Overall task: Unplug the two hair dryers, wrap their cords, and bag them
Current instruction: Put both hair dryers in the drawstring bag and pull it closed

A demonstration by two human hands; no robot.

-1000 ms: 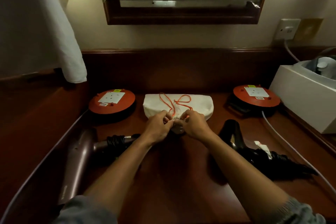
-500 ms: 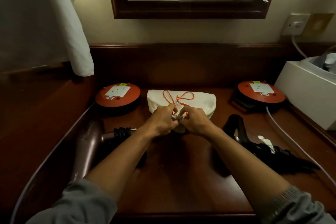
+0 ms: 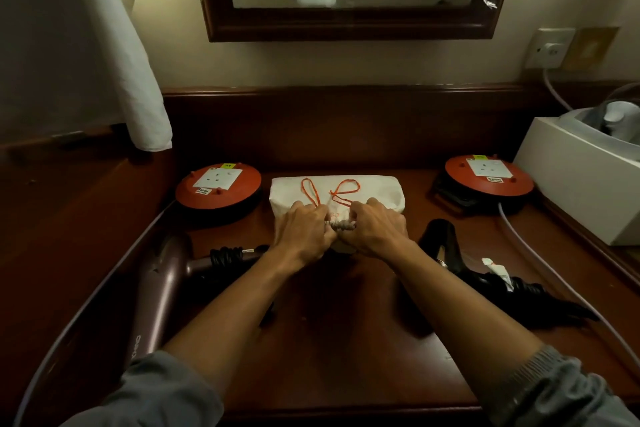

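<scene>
Item one: my left hand point(image 3: 304, 230) and my right hand point(image 3: 375, 229), knuckles almost touching, each with fingers curled and pinching the gathered mouth of the white drawstring bag point(image 3: 374, 192). The bag lies flat on the bench point(image 3: 346, 350), stretching away beyond my fingers toward the back wall, its orange drawstring point(image 3: 341, 191) looped loose on top of the cloth just past my knuckles. Item two: mauve hair dryer point(image 3: 156, 291), lying on the bench to the outside of my left forearm, its black cord point(image 3: 227, 256) wound round the handle close to my left wrist. Item three: black hair dryer point(image 3: 446, 246), lying to the outside of my right forearm, nozzle end near my right wrist, dark cord bundled at the handle with a white tag point(image 3: 498, 269) on it. Neither dryer is in the bag; neither hand touches a dryer. Item four: two red extension reels, one point(image 3: 218, 184) beyond and left of my left hand, beside the bag's left end, the other point(image 3: 488, 175) beyond and right of my right hand, well apart from the bag. Item five: a white box point(image 3: 575, 180) at the far right, a pale cable point(image 3: 540, 263) running along the bench outside the black dryer.
</scene>
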